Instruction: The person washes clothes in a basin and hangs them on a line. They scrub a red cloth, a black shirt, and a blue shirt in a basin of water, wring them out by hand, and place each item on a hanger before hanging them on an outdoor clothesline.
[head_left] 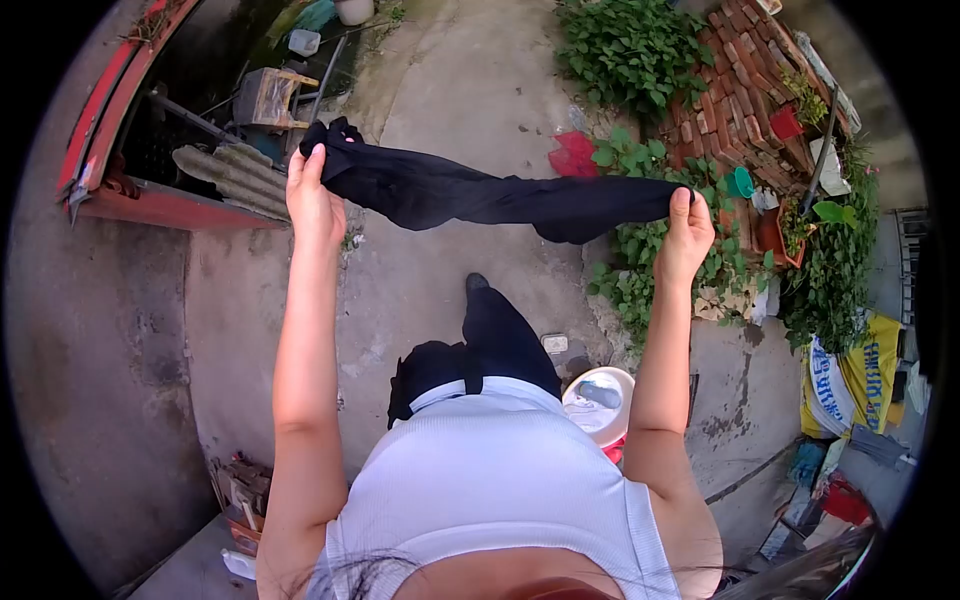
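Note:
A long black cloth (480,195) stretches between my two hands, held out in front at arm's length. My left hand (316,195) pinches its left end, where the fabric is bunched above the fingers. At the other end, my right hand (686,232) grips a corner between thumb and fingers. The cloth sags a little in the middle and hangs in folds over the concrete ground. What kind of garment it is, I cannot tell.
A white basin (600,405) with something inside stands by my right side. Green plants (635,50) and stacked bricks (735,100) are at the upper right. A red-edged structure (180,207) holds clutter at the upper left. A yellow sack (868,375) lies far right.

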